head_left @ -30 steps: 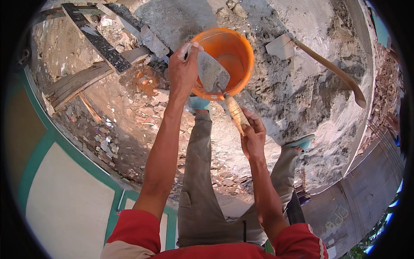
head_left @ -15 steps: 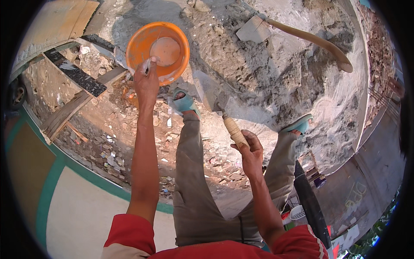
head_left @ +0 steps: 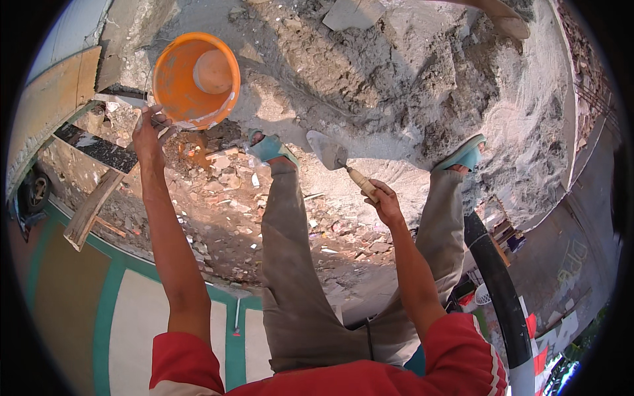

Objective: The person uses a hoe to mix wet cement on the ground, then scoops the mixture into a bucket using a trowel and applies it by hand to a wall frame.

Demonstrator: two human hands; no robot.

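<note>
1. Your right hand (head_left: 382, 201) is wrapped around the pale handle of the trowel (head_left: 330, 153), which sits right of the orange bucket (head_left: 185, 89), on your side and clear of it.
2. Your left hand (head_left: 150, 125) is at the bucket's near-left edge, fingers curled. Can't tell whether they're hooked on the wire handle (head_left: 146, 82), the rim or neither.
3. Looks to me like you're mid-step, positioning the bucket, trowel just kept ready. Any further shift calls for a sure left-hand hold and the blade kept off your sandal (head_left: 271, 149), just near-right of the bucket.
4. Bucket contents: only grey smears on the wall and a bare base, as far as I see.
5. White holed basket (head_left: 483, 294), well right of the bucket and nearer you: too small to read inside.
</note>
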